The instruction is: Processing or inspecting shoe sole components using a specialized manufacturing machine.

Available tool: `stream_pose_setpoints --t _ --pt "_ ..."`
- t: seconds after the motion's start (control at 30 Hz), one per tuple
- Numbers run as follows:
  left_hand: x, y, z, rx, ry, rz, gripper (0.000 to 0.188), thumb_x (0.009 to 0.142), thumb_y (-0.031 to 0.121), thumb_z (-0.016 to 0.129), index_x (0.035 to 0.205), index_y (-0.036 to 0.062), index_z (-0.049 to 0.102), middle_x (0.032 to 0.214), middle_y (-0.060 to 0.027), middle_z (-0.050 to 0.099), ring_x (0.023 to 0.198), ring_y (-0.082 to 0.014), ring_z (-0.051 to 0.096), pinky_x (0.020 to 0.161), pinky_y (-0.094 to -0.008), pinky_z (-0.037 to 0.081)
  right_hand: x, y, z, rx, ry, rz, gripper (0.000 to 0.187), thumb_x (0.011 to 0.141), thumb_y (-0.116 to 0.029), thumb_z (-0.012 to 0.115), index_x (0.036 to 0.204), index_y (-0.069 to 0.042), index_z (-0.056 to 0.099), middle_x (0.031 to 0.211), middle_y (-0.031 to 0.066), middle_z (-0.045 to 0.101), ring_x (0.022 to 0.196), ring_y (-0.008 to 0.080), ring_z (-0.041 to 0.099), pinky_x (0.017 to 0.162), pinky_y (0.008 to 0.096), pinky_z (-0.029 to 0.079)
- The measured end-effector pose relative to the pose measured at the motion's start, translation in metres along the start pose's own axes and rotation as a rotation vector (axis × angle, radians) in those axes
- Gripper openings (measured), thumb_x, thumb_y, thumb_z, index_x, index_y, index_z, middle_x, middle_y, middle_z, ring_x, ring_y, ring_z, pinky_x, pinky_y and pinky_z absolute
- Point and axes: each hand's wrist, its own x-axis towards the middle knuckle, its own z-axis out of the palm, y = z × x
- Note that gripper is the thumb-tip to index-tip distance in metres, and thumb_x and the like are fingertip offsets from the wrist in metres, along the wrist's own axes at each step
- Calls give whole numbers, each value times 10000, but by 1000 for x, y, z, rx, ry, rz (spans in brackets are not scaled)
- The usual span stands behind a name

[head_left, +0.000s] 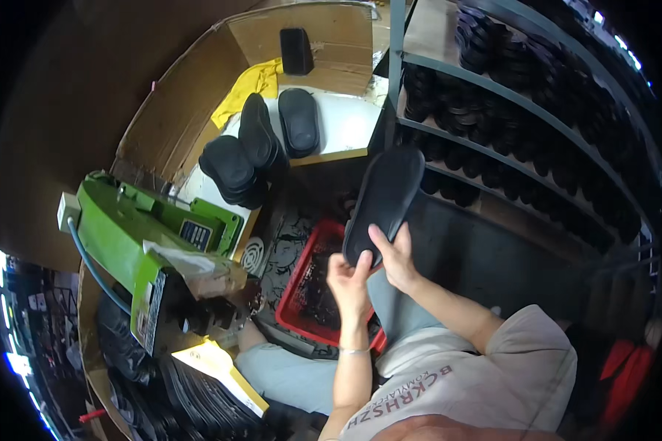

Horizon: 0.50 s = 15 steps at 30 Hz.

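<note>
A black shoe sole (387, 187) is held up in front of me, tilted, its wider end pointing away to the upper right. My right hand (397, 259) grips its near end from the right side, thumb lying on the top face. At the lower left of that same end, my left hand (350, 285) has its thumb against the edge and its fingers curled; the fingertips' exact hold is partly hidden. Below the sole stands a red plastic basket (290, 312) with dark scraps in it.
A green machine (118, 231) stands at left. Several black soles (299, 121) lie on the white tabletop (349, 121), beside a yellow cloth (246, 92) and cardboard walls (176, 110). Shelves (485, 81) full of dark soles rise at right. More soles (213, 393) are stacked lower left.
</note>
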Motion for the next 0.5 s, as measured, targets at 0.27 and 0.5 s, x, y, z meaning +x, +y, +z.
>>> stream_pose_setpoints --t 0.27,0.5 --pt "-38 31 -45 135 71 45 301 882 135 595 1086 -70 511 955 -220 608 781 -278 657 718 -368 571 234 10 19 -955 189 -244 617 770 -153 637 1267 95 367 1195 275 509 1092 376 532 887 391 457" --pt "-110 177 -213 1511 815 897 321 868 203 561 1075 -41 531 1045 -219 567 920 -330 576 802 -438 486 268 54 17 -1316 115 -209 522 783 -207 644 1205 39 458 1042 246 519 978 388 517 879 481 368"
